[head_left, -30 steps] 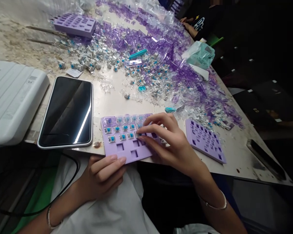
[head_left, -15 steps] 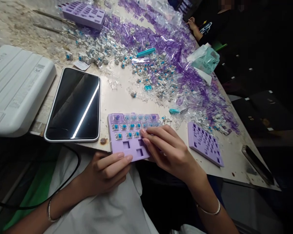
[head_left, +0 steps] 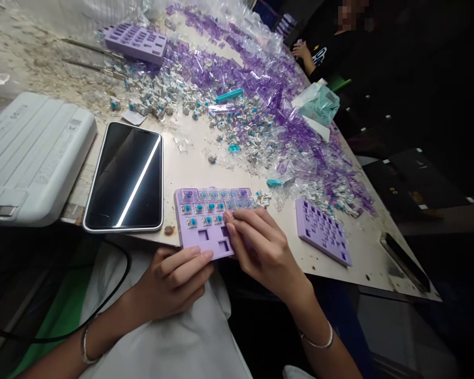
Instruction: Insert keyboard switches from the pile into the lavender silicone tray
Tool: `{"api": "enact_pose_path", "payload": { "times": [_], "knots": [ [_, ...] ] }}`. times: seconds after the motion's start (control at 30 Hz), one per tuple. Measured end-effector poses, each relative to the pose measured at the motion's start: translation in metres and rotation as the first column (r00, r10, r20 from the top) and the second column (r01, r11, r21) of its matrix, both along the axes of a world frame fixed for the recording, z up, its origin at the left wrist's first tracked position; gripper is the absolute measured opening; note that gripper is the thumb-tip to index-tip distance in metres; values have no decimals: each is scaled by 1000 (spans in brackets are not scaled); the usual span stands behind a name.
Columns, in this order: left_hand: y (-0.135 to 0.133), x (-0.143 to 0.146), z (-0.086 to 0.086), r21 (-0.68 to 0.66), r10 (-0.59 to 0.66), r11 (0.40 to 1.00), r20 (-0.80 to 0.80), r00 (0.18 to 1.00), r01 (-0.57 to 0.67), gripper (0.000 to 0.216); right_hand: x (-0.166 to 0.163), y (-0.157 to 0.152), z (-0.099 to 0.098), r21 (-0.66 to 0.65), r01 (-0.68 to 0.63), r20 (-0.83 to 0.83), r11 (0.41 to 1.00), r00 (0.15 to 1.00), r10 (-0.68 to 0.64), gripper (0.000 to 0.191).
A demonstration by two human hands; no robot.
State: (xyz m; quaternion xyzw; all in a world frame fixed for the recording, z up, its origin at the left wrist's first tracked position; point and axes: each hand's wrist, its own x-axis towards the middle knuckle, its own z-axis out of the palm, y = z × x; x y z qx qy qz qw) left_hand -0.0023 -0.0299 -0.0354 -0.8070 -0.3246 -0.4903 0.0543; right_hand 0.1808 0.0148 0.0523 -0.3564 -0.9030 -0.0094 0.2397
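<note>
Two hands (head_left: pixel 177 273) (head_left: pixel 266 247) on one purple plate (head_left: pixel 191 238), right-hand fingertips at its third row

Key relation: the right hand's thumb and index tip meet the purple plate just right of the last visible blue switches (head_left: pixel 218 218) in its third row. The right hand comes in from the plate's right side; the left hand is at its near-left edge. Rows run left to right across the plate. Long axis hard to call, since the right hand covers the plate's right part.

Open square sockets (head_left: pixel 224 246) show in the plate's near half. The nearest-edge one lies between both hands; the one above it is just beside the right thumb, so the right hand is nearer there.

Right hand: narrow, tips close together; cannot tell whether a switch is between them. Left hand: holding the plate's near edge, two fingers over the top; thumb hidden.

Plate lies at the near edge of the surface (head_left: pixel 174 173). Right of the plate, apart: a second purple plate (head_left: pixel 324 231), sockets up. Left of it: a dark-screened phone (head_left: pixel 124 179). Beyond it: loose switches (head_left: pixel 158 100) and purple clear pieces (head_left: pixel 276 100), heaped.
</note>
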Motion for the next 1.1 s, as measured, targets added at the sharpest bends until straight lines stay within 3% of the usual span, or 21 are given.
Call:
{"api": "enact_pose_path", "payload": {
  "times": [0.27, 0.43, 0.53, 0.67, 0.8, 0.93, 1.1],
  "knots": [
    [-2, -1, -3, -18, -32, 999, 20, 999, 33, 19, 1, -5, -9, -60, 98, -133, 993, 986, -105, 17],
    [-8, 2, -10, -37, 5, 999, 13, 1000, -4, 18, -8, -4, 14, 40, 81, 35, 996, 996, -83, 15],
    [-12, 5, -18, -59, 14, 998, -19, 1000, -15, 19, -45, 2, 30, -14, 44, -14, 999, 999, -44, 25],
    [-14, 7, -24, -116, -5, 993, -142, 990, -11, 26, -120, 17, 33, -213, 13, 128, 977, 992, 14, 78],
    [-16, 6, -27, -176, -35, 984, -190, 981, 1, 30, -156, 23, 22, -350, 52, 203, 935, 979, 21, 73],
    [-15, 4, -31, -178, -75, 983, -180, 981, 42, 30, -143, 15, 17, -366, 40, 103, 930, 995, -3, 67],
    [-9, 2, -22, -141, -23, 990, -121, 992, 6, 28, -117, 16, 27, -390, -68, -247, 918, 968, -33, 82]
  ]
}}
